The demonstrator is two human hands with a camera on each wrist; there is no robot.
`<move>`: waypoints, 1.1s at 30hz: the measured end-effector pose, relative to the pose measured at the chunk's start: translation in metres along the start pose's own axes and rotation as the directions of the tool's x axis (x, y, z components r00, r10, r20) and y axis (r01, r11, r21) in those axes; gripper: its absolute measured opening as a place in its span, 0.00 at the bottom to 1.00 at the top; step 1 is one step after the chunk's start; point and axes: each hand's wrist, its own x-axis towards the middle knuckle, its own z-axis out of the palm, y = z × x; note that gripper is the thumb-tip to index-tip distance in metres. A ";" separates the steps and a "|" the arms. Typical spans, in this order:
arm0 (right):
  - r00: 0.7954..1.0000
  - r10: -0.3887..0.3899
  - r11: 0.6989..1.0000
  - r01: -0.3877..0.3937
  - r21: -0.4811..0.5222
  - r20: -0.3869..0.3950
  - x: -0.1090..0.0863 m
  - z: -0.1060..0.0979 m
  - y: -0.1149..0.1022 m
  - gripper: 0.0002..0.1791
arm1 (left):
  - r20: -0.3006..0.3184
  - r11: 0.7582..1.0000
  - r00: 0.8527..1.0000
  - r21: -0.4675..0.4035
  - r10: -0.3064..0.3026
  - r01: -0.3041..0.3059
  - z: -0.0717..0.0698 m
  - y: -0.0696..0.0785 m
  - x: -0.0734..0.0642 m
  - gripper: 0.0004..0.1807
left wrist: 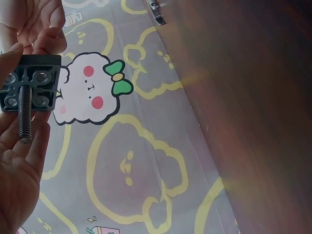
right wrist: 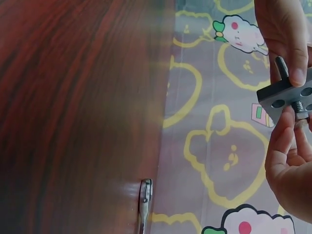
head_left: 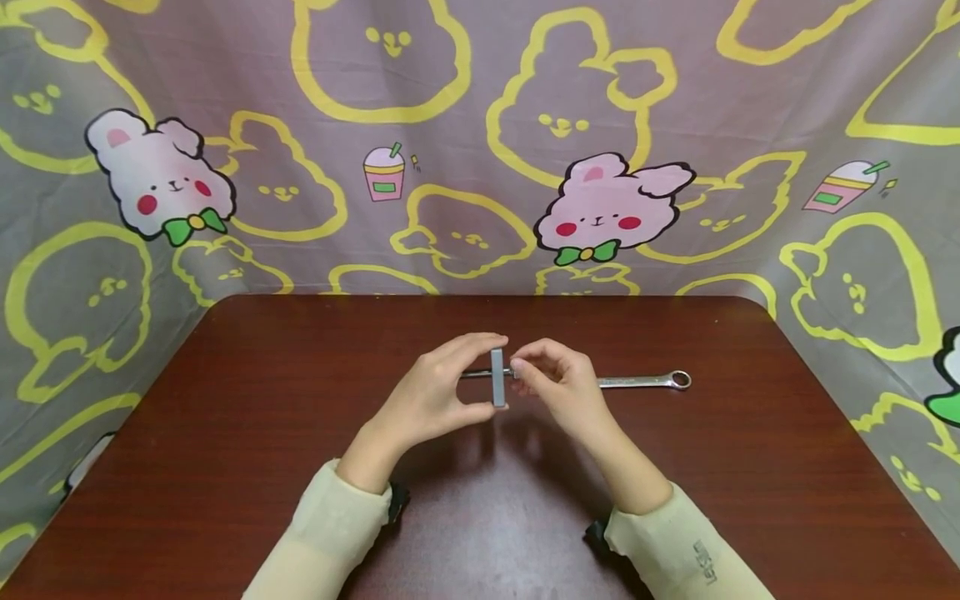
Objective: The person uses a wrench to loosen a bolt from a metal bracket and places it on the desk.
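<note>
My left hand (head_left: 427, 390) holds a grey square plate (head_left: 498, 379) upright above the table, thumb at its lower edge and fingers at its upper edge. Through the plate runs a threaded bolt (left wrist: 25, 114), its long shank sticking out on the left side. Corner holes and a ribbed face on the plate (left wrist: 45, 90) show in the left wrist view. With thumb and fingertips my right hand (head_left: 570, 392) pinches the bolt's hex end (right wrist: 302, 115), on the plate's right side. Fingers partly cover that end, so whether it is a head or a nut I cannot tell.
A combination wrench (head_left: 637, 382) lies on the dark red-brown table (head_left: 225, 467) behind my right hand, its ring end pointing right. Around the table's back and sides hangs a grey cartoon-print curtain (head_left: 465, 142).
</note>
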 end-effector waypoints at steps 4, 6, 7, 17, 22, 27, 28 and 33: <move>0.999 -0.031 0.999 0.031 -0.029 -0.009 -0.001 0.000 0.001 0.08 | -0.002 1.000 1.000 -0.004 -0.012 0.012 0.000 -0.001 0.000 0.39; 0.999 -0.040 0.999 0.040 0.007 0.005 -0.002 0.000 0.000 0.09 | -0.004 1.000 1.000 -0.006 -0.014 0.014 0.000 -0.002 0.000 0.39; 0.999 -0.047 0.998 0.047 0.034 0.016 -0.003 0.001 0.000 0.10 | -0.002 1.000 1.000 -0.006 -0.017 0.017 0.000 -0.003 0.000 0.39; 0.983 -0.183 0.981 0.182 0.066 0.017 -0.004 0.002 0.002 0.11 | 0.014 0.999 0.999 -0.029 -0.035 0.035 0.000 -0.004 0.001 0.39; 0.988 -0.152 0.983 0.150 0.102 0.015 -0.004 0.000 0.000 0.10 | 0.027 0.999 0.999 -0.019 -0.040 0.040 0.001 -0.004 0.000 0.38; 0.985 -0.168 0.979 0.164 0.118 0.027 -0.005 -0.003 -0.003 0.09 | 0.024 0.999 0.999 -0.017 -0.041 0.041 0.001 -0.004 -0.001 0.39; 0.985 -0.172 0.979 0.168 0.116 0.026 -0.005 -0.004 -0.003 0.09 | 0.023 0.999 0.999 -0.016 -0.040 0.040 0.001 -0.004 0.000 0.39; 0.989 -0.145 0.987 0.144 0.067 0.020 -0.007 -0.008 -0.002 0.10 | 0.018 1.000 0.999 -0.013 -0.028 0.028 0.001 -0.003 0.000 0.39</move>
